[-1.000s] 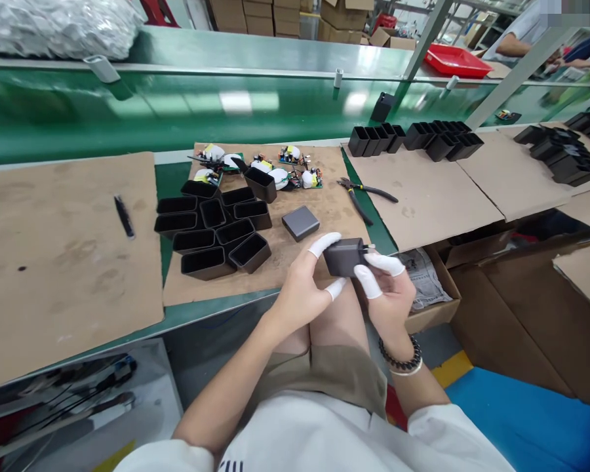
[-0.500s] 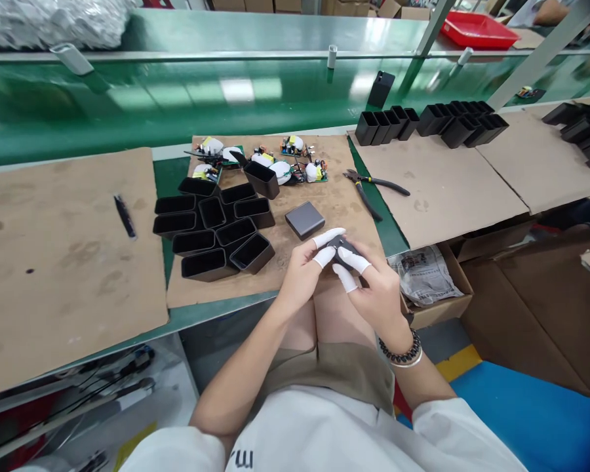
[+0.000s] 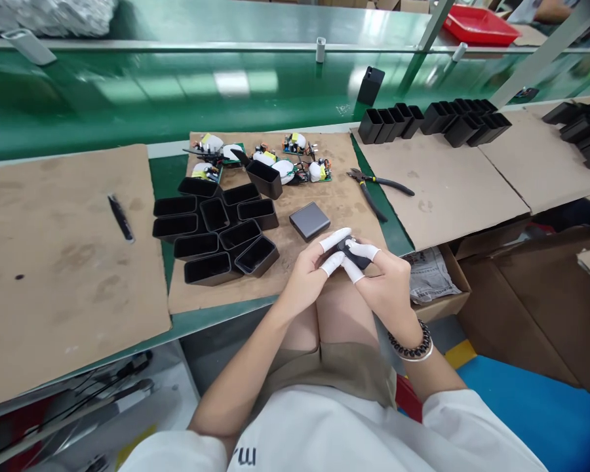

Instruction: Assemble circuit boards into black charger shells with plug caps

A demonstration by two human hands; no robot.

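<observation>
My left hand [image 3: 309,272] and my right hand [image 3: 383,285], both with white finger cots, are pressed together around a small dark grey charger [image 3: 348,250] just above the table's front edge. Most of the charger is hidden by my fingers. A finished grey charger block [image 3: 309,221] lies on the cardboard mat [image 3: 334,203] just beyond my hands. Several empty black housings [image 3: 216,229] lie to the left of it. Several circuit boards with white parts [image 3: 265,160] sit at the back of the mat.
Black-handled pliers [image 3: 373,187] lie right of the mat. More black housings [image 3: 432,121] stand in a row at the back right. Tweezers [image 3: 120,217] rest on the left cardboard sheet. A green conveyor belt [image 3: 177,98] runs behind. An open box with newspaper [image 3: 430,275] sits below right.
The charger was held open to view with its prongs showing; now both hands have closed over it and moved slightly up toward the mat. The camera tilted down a little.
</observation>
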